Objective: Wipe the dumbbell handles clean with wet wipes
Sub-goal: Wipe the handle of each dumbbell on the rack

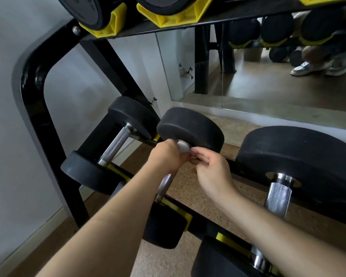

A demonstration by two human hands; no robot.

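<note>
Item: middle dumbbell (190, 128), lying on the lower tier of a black rack (31, 96), between a left dumbbell (116, 145) and a larger right dumbbell (298, 162).

Wet wipe (183, 147): white, bunched round the far end of the middle dumbbell's knurled handle (166, 182), just under its far head.

Left hand (166, 154): fingers curled round the wipe and handle, gripping both.

Right hand (212, 172): fingers bent, fingertips pinching the wipe's right edge.

Also present: yellow cradles (168, 19) on the upper tier; mirror (268, 80) far right; speckled floor (198, 200) beneath.
</note>
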